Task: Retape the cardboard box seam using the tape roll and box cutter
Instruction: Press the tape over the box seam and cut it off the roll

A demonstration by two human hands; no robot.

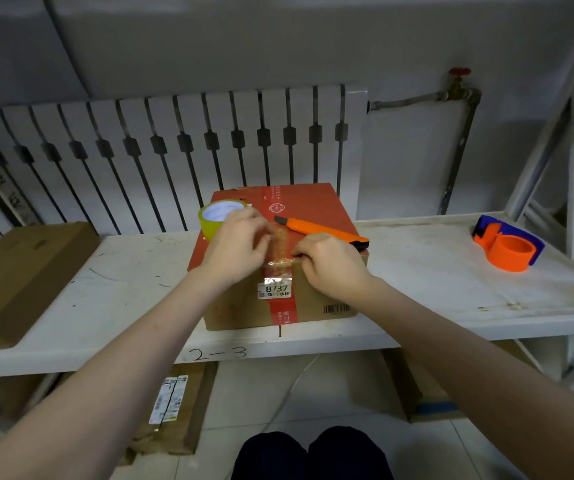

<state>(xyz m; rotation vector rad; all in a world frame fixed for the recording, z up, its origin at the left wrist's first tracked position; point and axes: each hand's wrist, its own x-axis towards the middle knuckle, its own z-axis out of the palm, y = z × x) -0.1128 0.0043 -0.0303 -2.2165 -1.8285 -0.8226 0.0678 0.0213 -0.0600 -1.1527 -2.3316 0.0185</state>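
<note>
Both hands (235, 247) (330, 265) pinch crinkled tape (280, 247), hiding the box (313, 209) seam.

Red-topped box, orange tools, white shelf

At centre frame the cardboard box (313, 209) is red on top, plain brown on its front, with a red stripe; the box cutter (323, 230) is orange tipped black, the tape roll (218, 216) yellowish, the dispenser (507, 244) at right orange and blue, the shelf (451, 289) scuffed white.

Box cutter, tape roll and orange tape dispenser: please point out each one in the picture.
box cutter (323, 231), head view, middle of its orange handle
tape roll (209, 226), head view, yellow outer side
tape dispenser (507, 252), head view, orange round body
</note>
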